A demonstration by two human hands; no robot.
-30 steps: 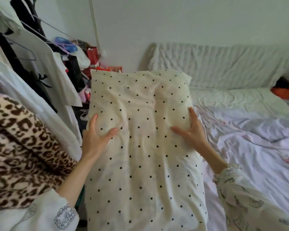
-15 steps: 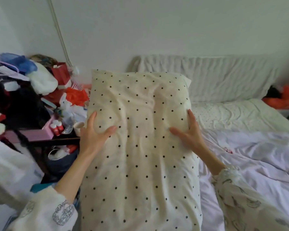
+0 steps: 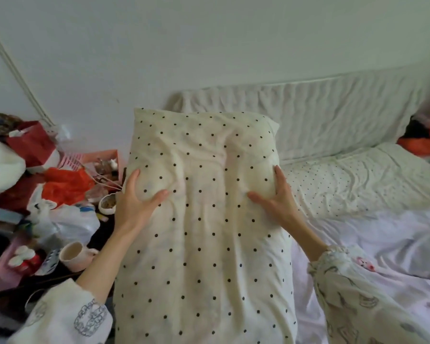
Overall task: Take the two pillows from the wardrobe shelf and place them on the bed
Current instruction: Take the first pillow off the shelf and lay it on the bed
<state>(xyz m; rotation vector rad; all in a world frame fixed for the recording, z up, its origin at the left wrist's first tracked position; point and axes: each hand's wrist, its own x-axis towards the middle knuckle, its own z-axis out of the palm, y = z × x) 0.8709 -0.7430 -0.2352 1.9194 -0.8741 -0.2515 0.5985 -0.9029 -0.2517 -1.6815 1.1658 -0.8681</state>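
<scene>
A cream pillow with black dots (image 3: 204, 232) fills the middle of the head view, held upright in front of me. My left hand (image 3: 134, 202) grips its left edge, thumb pressed into the front. My right hand (image 3: 274, 202) grips its right edge the same way. To the right lies the bed (image 3: 395, 244) with a pale lilac sheet. At the head of the bed rests a second pillow with small dots (image 3: 358, 177). The wardrobe shelf is out of view.
A cluttered side table stands to the left, with a pale mug (image 3: 73, 254), a small bowl (image 3: 107, 203), red and orange bags (image 3: 65, 184) and a white plastic bag (image 3: 67, 224). A white ribbed cover (image 3: 320, 112) drapes the headboard. Orange fabric (image 3: 422, 145) lies far right.
The view has swung right, away from the hanging clothes, and closer to the bed and side table. Both hands keep the same hold on the dotted pillow.
</scene>
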